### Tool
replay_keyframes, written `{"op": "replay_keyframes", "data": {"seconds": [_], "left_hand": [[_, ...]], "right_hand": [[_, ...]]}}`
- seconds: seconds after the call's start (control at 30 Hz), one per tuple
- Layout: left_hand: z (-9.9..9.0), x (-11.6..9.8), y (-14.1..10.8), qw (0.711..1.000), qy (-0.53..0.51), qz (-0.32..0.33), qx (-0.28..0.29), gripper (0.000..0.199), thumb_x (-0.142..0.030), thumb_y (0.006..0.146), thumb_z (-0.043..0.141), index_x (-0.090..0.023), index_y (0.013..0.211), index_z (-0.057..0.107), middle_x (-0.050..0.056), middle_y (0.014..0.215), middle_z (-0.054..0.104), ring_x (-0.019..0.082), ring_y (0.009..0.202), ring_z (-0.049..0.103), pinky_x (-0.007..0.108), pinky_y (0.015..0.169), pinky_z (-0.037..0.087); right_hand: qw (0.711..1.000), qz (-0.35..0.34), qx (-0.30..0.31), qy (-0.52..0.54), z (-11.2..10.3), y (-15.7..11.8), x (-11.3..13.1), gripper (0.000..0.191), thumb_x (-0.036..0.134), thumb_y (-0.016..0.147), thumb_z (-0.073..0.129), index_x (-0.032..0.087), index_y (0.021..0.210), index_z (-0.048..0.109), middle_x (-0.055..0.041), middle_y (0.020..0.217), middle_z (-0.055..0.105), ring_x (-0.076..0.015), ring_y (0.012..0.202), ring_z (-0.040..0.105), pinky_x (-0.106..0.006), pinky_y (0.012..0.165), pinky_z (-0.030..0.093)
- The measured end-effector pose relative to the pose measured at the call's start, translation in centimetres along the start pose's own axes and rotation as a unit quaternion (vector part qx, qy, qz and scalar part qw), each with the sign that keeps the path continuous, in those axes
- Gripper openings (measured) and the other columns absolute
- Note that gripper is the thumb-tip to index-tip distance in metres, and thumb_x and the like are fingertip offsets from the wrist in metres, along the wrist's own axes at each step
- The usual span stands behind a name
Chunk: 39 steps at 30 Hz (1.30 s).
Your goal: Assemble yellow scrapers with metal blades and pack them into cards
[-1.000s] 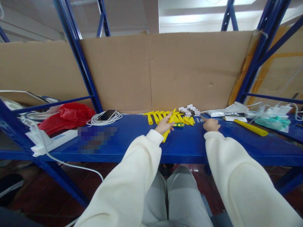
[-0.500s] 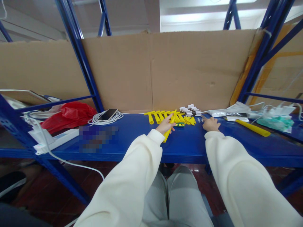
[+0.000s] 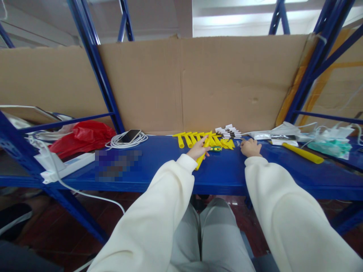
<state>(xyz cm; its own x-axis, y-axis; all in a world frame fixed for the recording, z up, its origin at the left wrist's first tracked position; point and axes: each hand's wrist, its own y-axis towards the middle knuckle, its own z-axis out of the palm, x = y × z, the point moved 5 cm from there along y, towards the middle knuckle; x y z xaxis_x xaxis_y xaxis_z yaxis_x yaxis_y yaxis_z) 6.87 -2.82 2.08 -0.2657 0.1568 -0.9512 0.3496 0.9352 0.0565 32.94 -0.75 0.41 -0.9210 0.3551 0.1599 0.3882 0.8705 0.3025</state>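
Slanting through left fingers [image 3: 202, 142], yellow piece [image 3: 200, 162]

the blue shelf [image 3: 224, 172] carries, left to right, a red bag [image 3: 83, 139], a white strip [image 3: 76, 164], a cable coil [image 3: 141, 141], a row of yellow pieces [image 3: 188, 141], a green-and-yellow tool [image 3: 217, 149] near them, white-and-black pieces [image 3: 229, 132], tiny bits [image 3: 238, 143] and a slanted yellow tube [image 3: 304, 153].
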Motion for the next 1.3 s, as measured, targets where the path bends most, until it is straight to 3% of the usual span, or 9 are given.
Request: {"op": "replay_keyframes", "data": {"seconds": [0.23, 0.53, 0.93, 1.1, 1.3], "left_hand": [[0.0, 0.0, 0.0, 1.000, -0.002, 0.005, 0.005, 0.084, -0.008, 0.093, 0.056, -0.031, 0.166, 0.022, 0.015, 0.130, 0.063, 0.010, 0.068, 0.064, 0.017, 0.048, 0.046], [0.0, 0.2, 0.4, 0.999, -0.037, 0.007, 0.003, 0.084, -0.007, 0.091, 0.058, -0.029, 0.166, 0.026, 0.014, 0.121, 0.065, 0.007, 0.058, 0.058, 0.016, 0.042, 0.041], [-0.1, 0.5, 0.6, 0.998, -0.060, 0.011, 0.000, 0.084, -0.006, 0.089, 0.061, -0.027, 0.164, 0.031, 0.016, 0.125, 0.065, 0.008, 0.058, 0.058, 0.017, 0.044, 0.040], [-0.1, 0.5, 0.6, 0.998, -0.060, 0.010, -0.001, 0.080, -0.005, 0.089, 0.059, -0.024, 0.163, 0.035, 0.017, 0.125, 0.065, 0.008, 0.056, 0.058, 0.018, 0.043, 0.040], [-0.1, 0.5, 0.6, 0.998, -0.063, 0.011, 0.000, 0.081, -0.008, 0.088, 0.062, -0.025, 0.163, 0.035, 0.014, 0.120, 0.067, 0.007, 0.054, 0.057, 0.018, 0.042, 0.040]], "right_hand": [[0.996, -0.075, 0.005, -0.038, -0.5, -0.5, 1.5, 0.037, 0.014, 0.094, 0.046, 0.015, 0.120, 0.072, -0.0239, 0.136, 0.060, -0.0364, 0.131, 0.048, -0.056, 0.105, 0.041], [0.997, -0.038, 0.067, -0.023, -0.4, -0.4, 1.4, 0.043, 0.015, 0.095, 0.046, 0.013, 0.133, 0.065, -0.0219, 0.152, 0.051, -0.0358, 0.140, 0.047, -0.053, 0.109, 0.042], [0.997, -0.042, 0.061, 0.028, -0.8, -0.2, 1.8, 0.025, 0.023, 0.089, 0.059, 0.015, 0.104, 0.078, -0.0200, 0.111, 0.075, -0.0347, 0.117, 0.069, -0.050, 0.099, 0.052], [0.996, -0.054, 0.067, 0.011, -1.2, -0.8, 2.3, 0.020, 0.018, 0.091, 0.059, 0.016, 0.099, 0.078, -0.0196, 0.114, 0.076, -0.0339, 0.116, 0.069, -0.051, 0.100, 0.051], [0.995, -0.056, 0.087, -0.015, -1.5, -1.4, 2.7, 0.021, 0.014, 0.093, 0.058, 0.015, 0.103, 0.076, -0.0196, 0.118, 0.075, -0.0308, 0.119, 0.069, -0.041, 0.100, 0.052]]}}
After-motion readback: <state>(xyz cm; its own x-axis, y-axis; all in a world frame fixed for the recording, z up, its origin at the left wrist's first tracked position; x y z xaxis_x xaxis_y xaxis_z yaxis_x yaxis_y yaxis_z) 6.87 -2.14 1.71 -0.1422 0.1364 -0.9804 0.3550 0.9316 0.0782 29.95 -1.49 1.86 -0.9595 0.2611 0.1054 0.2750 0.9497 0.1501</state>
